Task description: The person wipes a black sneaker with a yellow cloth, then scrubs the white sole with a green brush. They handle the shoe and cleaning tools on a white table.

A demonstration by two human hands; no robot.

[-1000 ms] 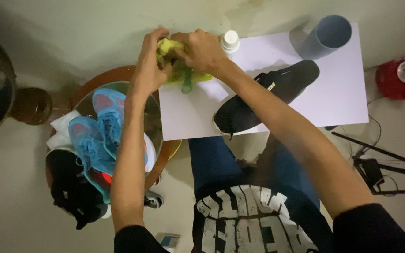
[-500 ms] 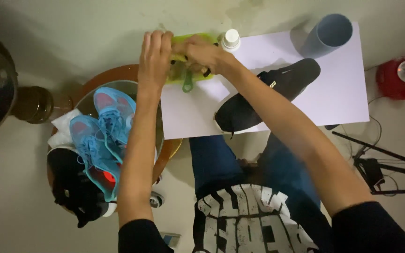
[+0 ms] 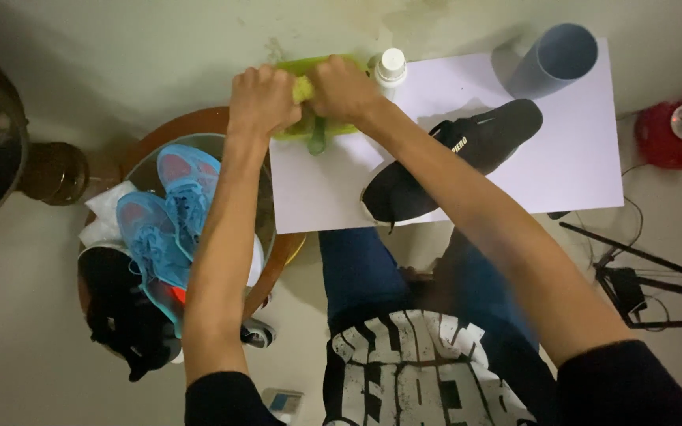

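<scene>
My left hand [image 3: 260, 101] and my right hand [image 3: 339, 88] are both closed on a yellow-green cloth [image 3: 303, 88], held over a green bowl [image 3: 333, 128] at the far left corner of a white sheet [image 3: 467, 173]. Part of the cloth hangs down between my hands. A black shoe [image 3: 444, 162] lies on the sheet just right of my right forearm. A white-capped bottle [image 3: 391, 69] stands beside my right hand.
A grey-blue tube [image 3: 550, 59] stands at the sheet's far right. To the left, a round basin [image 3: 199, 130] holds two blue shoes [image 3: 169, 217], a black shoe [image 3: 124, 315] and white cloth. A brown jar [image 3: 53, 170], a red container [image 3: 676, 130] and tripod legs [image 3: 641, 276] sit on the floor.
Both hands have shifted a little to the left and closer together over the bowl, still squeezing the cloth. The camera view has shifted slightly.
</scene>
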